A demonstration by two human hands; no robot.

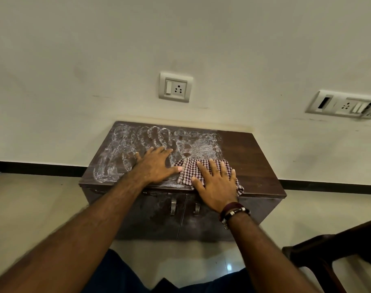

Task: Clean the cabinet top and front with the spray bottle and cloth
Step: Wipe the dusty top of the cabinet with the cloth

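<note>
Right hand [217, 187] lay flat, grip wide, pressing checked cloth [187, 173] on cabinet top [250, 161]. Left hand [155, 167] flat, grip wide, beside it on white smears [117, 149].

A dark wooden cabinet [254, 157] stands against the wall, its top smeared with white foam streaks [138, 144] on the left and middle. The left hand [155, 168] rests flat on the top; the right hand [216, 185] presses a checked cloth [187, 172] near the front edge.
</note>
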